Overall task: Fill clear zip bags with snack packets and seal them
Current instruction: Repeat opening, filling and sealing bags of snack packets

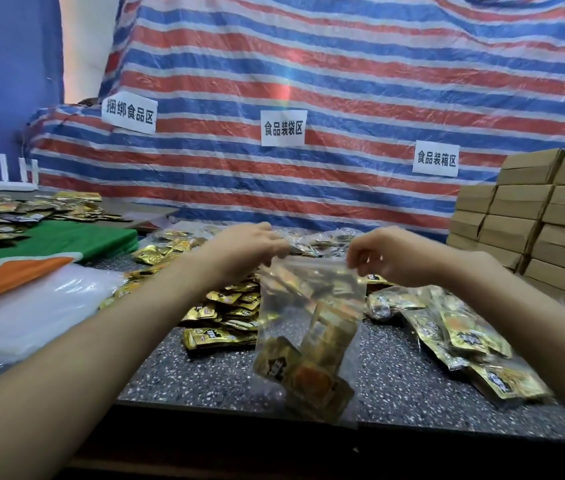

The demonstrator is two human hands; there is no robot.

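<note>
Both hands hold a filled clear zip bag up by its top edge

The left hand [243, 249] pinches the left top corner and the right hand [386, 254] the right corner of the clear zip bag [309, 327], which hangs above the speckled table [205, 372] holding gold snack packets [312, 365]; loose gold packets [225, 317] lie just behind it

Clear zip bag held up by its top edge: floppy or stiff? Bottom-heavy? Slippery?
Likely floppy: the clear zip bag hangs limp from the left hand and right hand, which pinch its top edge. Probably bottom-heavy: the snack packets sit bunched toward its lower end. Its film looks thin and smooth, so it may be slippery.
</note>
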